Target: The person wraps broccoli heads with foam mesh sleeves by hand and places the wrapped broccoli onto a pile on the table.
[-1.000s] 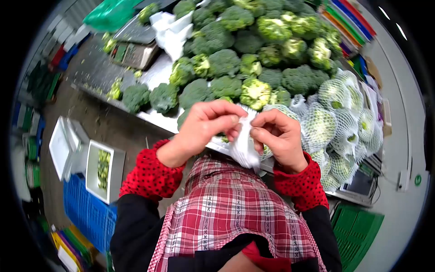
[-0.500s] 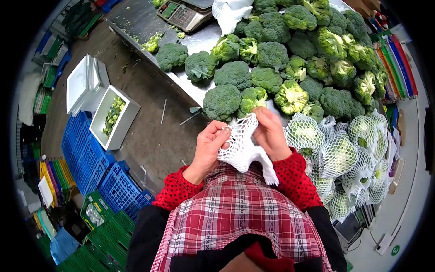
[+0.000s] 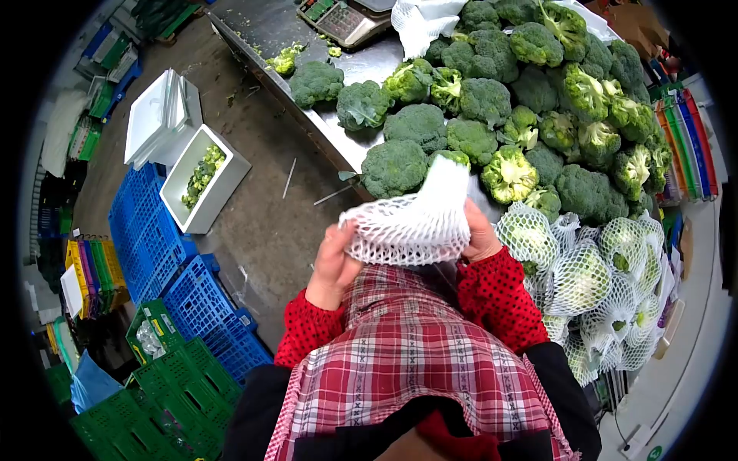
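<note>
A white foam net sleeve [image 3: 403,230] is stretched sideways between my two hands, above my checked apron. Its left end is gripped by the fingers of my left hand [image 3: 332,265], partly hidden behind the mesh. On the other side my right hand [image 3: 482,233] holds the right end, its fingertips mostly covered by the net. A narrow tail of the sleeve sticks up towards the broccoli. Just beyond lies a broccoli head [image 3: 393,167] at the table's near edge, and a lighter, yellowish broccoli head [image 3: 509,174] sits to its right. No broccoli shows inside the sleeve.
Broccoli is heaped on the metal table [image 3: 330,127]; broccoli heads in nets [image 3: 578,280] are piled at right. A scale [image 3: 344,19] and a bundle of white nets [image 3: 421,27] stand at the back. Left are a foam box [image 3: 227,180], blue crates [image 3: 146,238] and green crates [image 3: 184,384].
The net sleeve has been spread wider between my hands, and its tail now points up instead of hanging down. My left hand has moved slightly lower; the view has shifted a little.
</note>
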